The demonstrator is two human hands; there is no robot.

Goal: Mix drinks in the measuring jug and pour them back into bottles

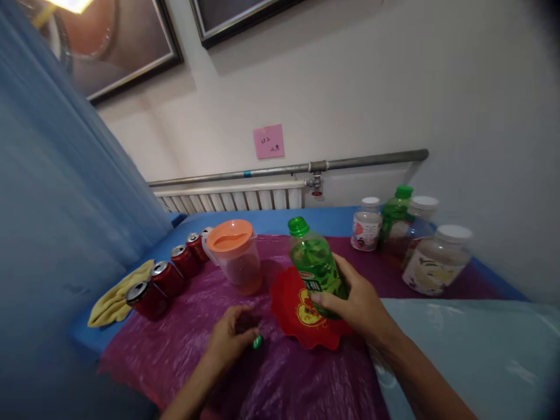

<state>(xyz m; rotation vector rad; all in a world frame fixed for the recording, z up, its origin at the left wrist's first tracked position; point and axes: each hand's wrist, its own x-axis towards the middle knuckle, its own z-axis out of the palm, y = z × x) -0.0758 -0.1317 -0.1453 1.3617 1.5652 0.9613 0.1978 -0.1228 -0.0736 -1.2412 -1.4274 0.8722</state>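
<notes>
My right hand [356, 300] is wrapped round a green bottle [315, 265], which has no cap on its mouth and leans slightly left above a red scalloped plate [286, 318] with a yellow pattern. My left hand [230, 338] is low over the purple plastic sheet [280, 373], fingers curled, with a small green cap [258, 342] at its fingertips. Whether the cap is gripped or lies on the sheet is unclear. Behind my left hand stands a clear pitcher [240, 268] with an orange lid.
Several red cans [168, 280] line the left side beside a yellow glove [116, 297]. On the right are white-capped jars [437, 265] and another green bottle [394, 216]. A blue curtain [56, 175] hangs at the left; a radiator [262, 195] and pipe run along the wall.
</notes>
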